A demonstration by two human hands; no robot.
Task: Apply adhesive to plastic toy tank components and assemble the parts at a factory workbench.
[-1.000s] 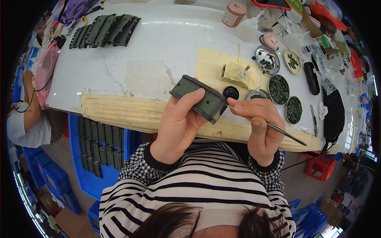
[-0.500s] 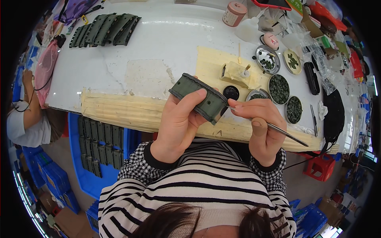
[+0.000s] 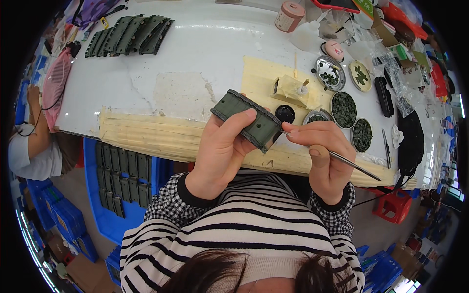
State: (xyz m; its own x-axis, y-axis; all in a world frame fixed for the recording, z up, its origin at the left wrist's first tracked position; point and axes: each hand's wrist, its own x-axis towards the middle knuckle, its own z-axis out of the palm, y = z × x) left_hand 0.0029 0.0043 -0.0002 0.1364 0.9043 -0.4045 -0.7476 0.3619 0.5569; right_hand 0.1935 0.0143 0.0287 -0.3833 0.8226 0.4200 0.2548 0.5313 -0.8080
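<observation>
My left hand [image 3: 222,154] grips a dark green rectangular panel [image 3: 239,113] with ridged long edges and small round holes, thumb across its face. It is tilted over the table's front edge. My right hand [image 3: 327,156] is closed around a slim metal tool [image 3: 359,169], whose front end is at the panel's right end. The fingers partly hide that end, so I cannot tell whether it touches. A tan covering [image 3: 316,152] wraps one right finger. Just beyond are a small black round dish [image 3: 285,114] and a cream-taped block [image 3: 291,92] with a short peg.
Round tins of small dark green pieces [image 3: 343,110] stand at right, near a black case [image 3: 384,96]. Similar panels [image 3: 131,36] lie at the far left; more fill a blue bin [image 3: 110,222] below the table. Bags and boxes crowd the right rear. Another person's arm [image 3: 36,117] shows at left.
Both hands, with the panel and the tool, have shifted very slightly to the right. The grips look the same.
</observation>
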